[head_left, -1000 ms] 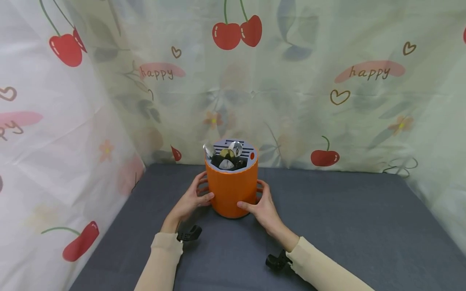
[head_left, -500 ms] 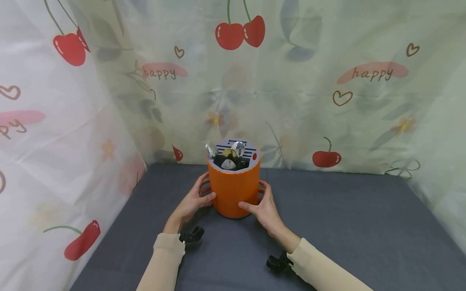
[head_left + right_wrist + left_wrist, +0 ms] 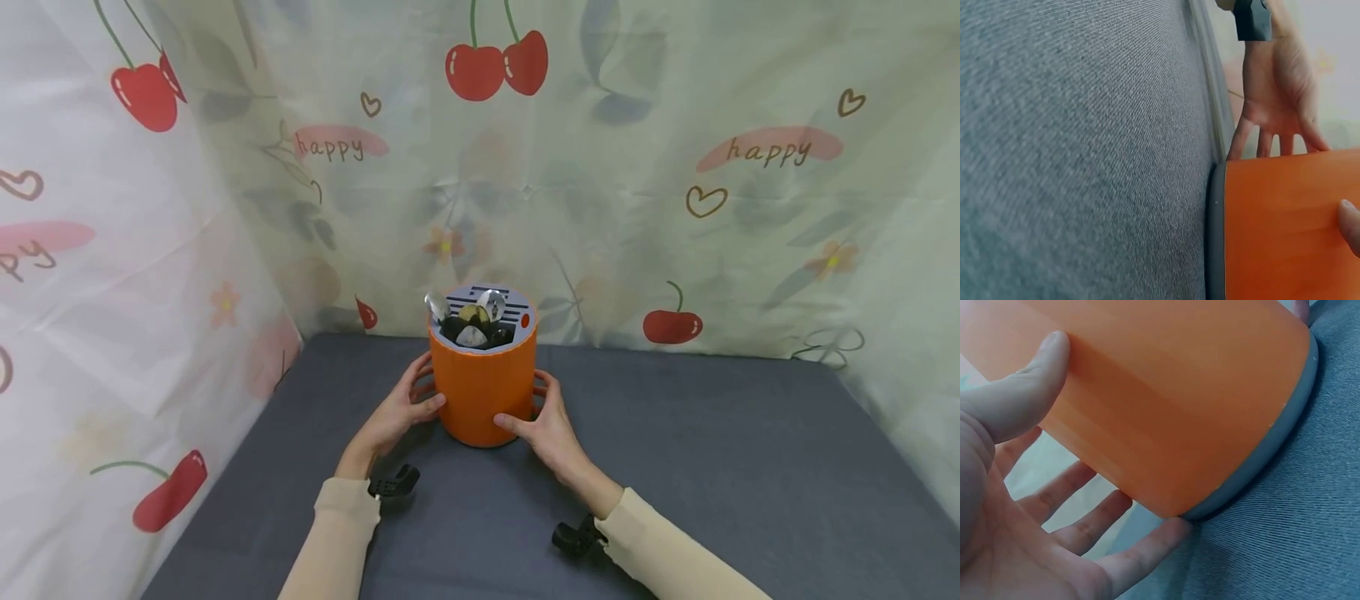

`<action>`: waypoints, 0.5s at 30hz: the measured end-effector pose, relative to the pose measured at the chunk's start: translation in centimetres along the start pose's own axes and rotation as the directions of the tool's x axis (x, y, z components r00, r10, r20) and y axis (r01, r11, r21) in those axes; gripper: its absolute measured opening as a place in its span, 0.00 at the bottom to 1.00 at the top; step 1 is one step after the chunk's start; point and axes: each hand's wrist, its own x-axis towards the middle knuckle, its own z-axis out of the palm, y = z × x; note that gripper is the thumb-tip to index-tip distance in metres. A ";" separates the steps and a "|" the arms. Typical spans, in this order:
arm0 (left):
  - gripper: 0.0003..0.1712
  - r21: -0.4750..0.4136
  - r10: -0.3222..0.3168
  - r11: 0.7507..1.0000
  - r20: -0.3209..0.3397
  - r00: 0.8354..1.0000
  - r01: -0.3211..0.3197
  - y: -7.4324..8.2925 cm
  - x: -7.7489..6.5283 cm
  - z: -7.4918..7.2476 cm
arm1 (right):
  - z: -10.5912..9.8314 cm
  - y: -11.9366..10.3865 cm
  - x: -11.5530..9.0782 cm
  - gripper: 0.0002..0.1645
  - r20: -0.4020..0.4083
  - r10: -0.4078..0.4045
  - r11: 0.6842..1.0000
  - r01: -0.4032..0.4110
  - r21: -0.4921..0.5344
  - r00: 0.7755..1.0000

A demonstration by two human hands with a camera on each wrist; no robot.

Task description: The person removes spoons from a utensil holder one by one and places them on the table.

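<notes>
Table [image 3: 712,467], covered in dark grey cloth, finely ribbed. Backdrop [image 3: 600,217], pale fabric: red cherries [image 3: 497,67], brown hearts [image 3: 707,202], orange flowers [image 3: 832,261], the word "happy" [image 3: 768,152] (twice, each on pink). Left side sheet [image 3: 142,350], whitish, creased, similarly printed. Dark loops [image 3: 832,343], right rear table edge, possibly printed; too small to tell.

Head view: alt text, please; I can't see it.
Left hand and right hand clasp an upright orange cylindrical holder on grey cloth; shiny spoon-like heads show above its slotted top. Cherry-printed fabric hangs behind.
</notes>
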 end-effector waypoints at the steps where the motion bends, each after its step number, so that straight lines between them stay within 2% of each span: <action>1: 0.50 0.009 0.003 1.000 -0.005 1.000 -0.003 0.1 -0.1 0.0 | 0.0 0.0 0.0 0.60 0.002 0.002 1.000 -0.002 -0.007 1.000; 10: 0.51 0.045 0.082 0.996 -0.038 0.996 -0.080 1.2 -0.4 0.0 | -0.5 -0.1 0.1 0.62 -0.006 -0.033 0.998 0.033 -0.050 0.999; 15: 0.49 0.044 0.131 0.991 -0.088 0.987 -0.128 2.2 -0.6 0.0 | -1.0 -0.8 0.0 0.63 -0.019 -0.070 0.996 0.068 -0.063 0.997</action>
